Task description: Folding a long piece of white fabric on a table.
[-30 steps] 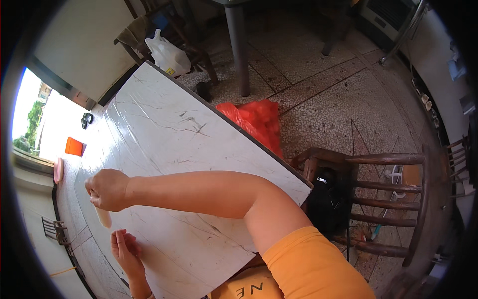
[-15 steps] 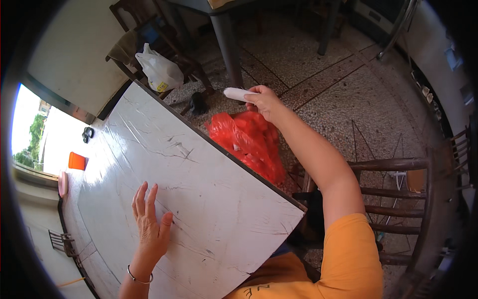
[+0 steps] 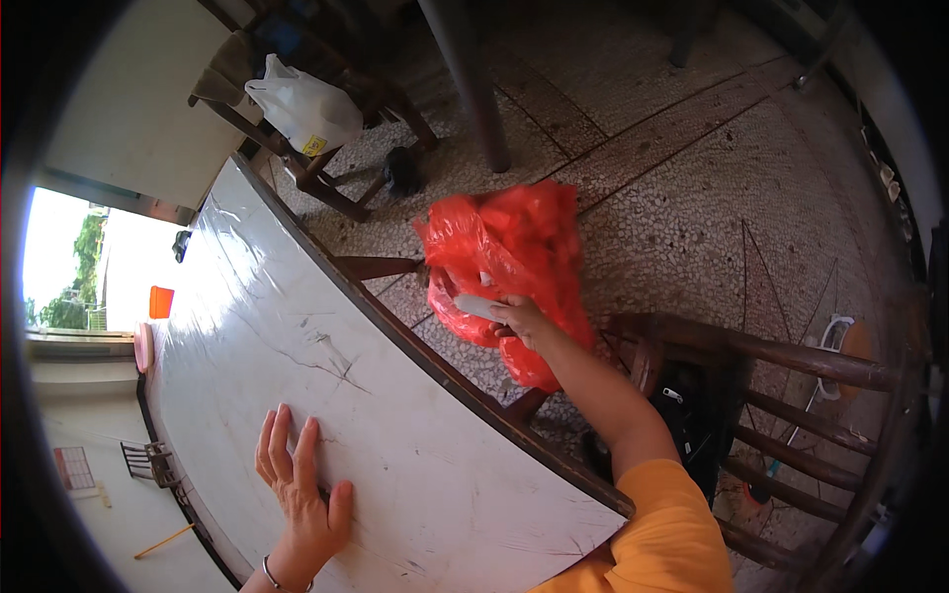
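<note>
My left hand (image 3: 304,499) lies on the white-topped table (image 3: 425,484), its fingers stretched out and spread, holding nothing. Beyond the table's edge, my right hand (image 3: 524,319) reaches down with its fingers closed round a short white cylinder (image 3: 475,306). What the cylinder is exactly, I cannot tell. Just behind and below that hand is a crumpled red plastic bag (image 3: 519,232), low beside the table. The bag's contents cannot be made out, and what it rests on is hidden.
A white plastic bag (image 3: 306,109) sits on a wooden chair (image 3: 321,193) at the far left. Another slatted chair (image 3: 811,371) stands at the right, with a black bag (image 3: 687,415) on it. A grey table leg (image 3: 470,89) rises behind the red bag.
My right hand, with the white cylinder, has come down and nearer, in front of the red bag. My left hand remains on the table. The whole view has shifted.
</note>
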### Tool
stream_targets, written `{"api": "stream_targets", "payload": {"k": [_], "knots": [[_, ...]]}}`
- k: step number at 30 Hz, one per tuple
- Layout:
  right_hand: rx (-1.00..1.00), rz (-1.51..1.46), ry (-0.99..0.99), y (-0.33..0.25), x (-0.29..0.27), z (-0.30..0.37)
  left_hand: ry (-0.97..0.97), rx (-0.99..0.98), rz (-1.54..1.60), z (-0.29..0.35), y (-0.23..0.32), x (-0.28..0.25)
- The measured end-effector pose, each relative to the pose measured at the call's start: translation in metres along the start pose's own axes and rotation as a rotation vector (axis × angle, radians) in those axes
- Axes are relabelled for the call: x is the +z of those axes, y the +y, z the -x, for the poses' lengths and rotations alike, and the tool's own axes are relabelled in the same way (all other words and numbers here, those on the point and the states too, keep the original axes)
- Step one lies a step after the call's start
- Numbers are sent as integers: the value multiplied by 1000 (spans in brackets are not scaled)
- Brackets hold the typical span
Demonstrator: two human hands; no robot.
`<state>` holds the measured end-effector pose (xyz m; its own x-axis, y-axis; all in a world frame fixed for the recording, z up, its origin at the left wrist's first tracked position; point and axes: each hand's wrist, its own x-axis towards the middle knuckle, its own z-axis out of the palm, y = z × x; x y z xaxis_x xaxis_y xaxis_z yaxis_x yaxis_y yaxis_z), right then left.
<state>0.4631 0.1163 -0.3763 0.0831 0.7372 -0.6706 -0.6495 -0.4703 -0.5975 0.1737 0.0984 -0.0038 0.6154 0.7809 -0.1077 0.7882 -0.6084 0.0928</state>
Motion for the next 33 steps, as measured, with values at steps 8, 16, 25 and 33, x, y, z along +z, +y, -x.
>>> {"api": "stream_targets", "payload": {"k": [8, 16, 25, 33], "knots": [[-236, 62, 457, -26, -48, -27, -1, -13, -6, 6, -4, -2], [-258, 790, 290, -9, -54, -37, 11, -7, 5, 8, -3, 1], [-626, 644, 615, 32, -24, -61, 7, -4, 9, 9, -3, 0], [-631, 1157, 366, 29, -49, -43, 12, -8, 29, -2, 1, -2]]}}
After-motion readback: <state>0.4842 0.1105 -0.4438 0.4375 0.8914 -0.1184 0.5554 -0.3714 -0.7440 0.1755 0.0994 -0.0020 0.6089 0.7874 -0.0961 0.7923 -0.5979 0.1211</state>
